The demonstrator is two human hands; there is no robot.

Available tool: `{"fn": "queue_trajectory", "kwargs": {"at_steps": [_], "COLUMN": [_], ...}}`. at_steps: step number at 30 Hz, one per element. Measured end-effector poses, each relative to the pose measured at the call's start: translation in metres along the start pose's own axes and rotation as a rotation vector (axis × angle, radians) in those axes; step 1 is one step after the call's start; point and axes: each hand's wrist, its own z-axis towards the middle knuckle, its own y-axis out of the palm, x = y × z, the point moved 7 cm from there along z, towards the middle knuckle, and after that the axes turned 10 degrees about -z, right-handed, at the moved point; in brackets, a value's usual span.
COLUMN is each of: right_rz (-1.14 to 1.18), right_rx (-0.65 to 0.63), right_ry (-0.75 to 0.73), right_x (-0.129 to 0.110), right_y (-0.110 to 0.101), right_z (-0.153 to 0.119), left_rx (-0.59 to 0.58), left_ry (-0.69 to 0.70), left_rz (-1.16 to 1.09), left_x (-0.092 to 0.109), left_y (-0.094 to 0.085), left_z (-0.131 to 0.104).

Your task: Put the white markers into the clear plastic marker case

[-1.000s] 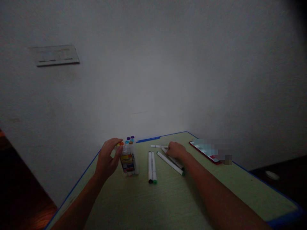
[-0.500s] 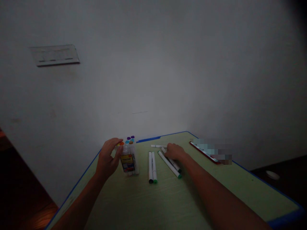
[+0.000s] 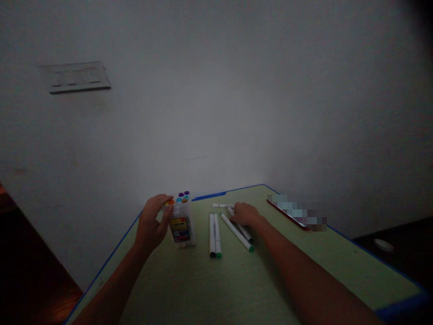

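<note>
My left hand (image 3: 154, 223) grips the left side of a clear case (image 3: 181, 228) standing upright. Marker caps in orange, purple, blue and brown show at its top. My right hand (image 3: 245, 214) is closed over a white marker with a dark end (image 3: 249, 238), which lies on the table. Just left of it a green-ended marker (image 3: 238, 234) lies at a slant. Two white markers (image 3: 212, 234) lie side by side between the case and my right hand. Behind, a white marker (image 3: 221, 206) lies crosswise, its right end hidden by my fingers.
The pale green table (image 3: 189, 284) has a blue edge and stands against a grey wall. A flat, red-edged object (image 3: 287, 214), partly blurred out, lies at the right. A blue strip (image 3: 209, 196) lies along the back edge.
The two slanted markers under and beside my right hand have shifted slightly left. My left hand stays on the case.
</note>
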Motion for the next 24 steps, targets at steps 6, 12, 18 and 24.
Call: {"fn": "queue_trajectory", "kwargs": {"at_steps": [6,12,18,24], "right_rz": [-0.010,-0.018,-0.050,-0.096], "right_rx": [0.068,0.131,0.138,0.082], "right_ry": [-0.002,-0.112,-0.274,-0.294], "right_x": [-0.004,-0.032,-0.071,-0.081], "right_y": [-0.015,-0.028,-0.025,-0.021], "right_z": [-0.004,-0.017,-0.034,-0.041], "left_rx": [-0.003,-0.001,-0.001,0.004], "left_ry": [0.006,0.010,0.003,0.010], "left_rz": [0.003,-0.001,0.008,0.012], "left_x": [0.000,0.000,0.001,0.001], "left_y": [0.000,0.000,0.001,0.000], "left_z": [-0.001,-0.001,-0.001,-0.001]}}
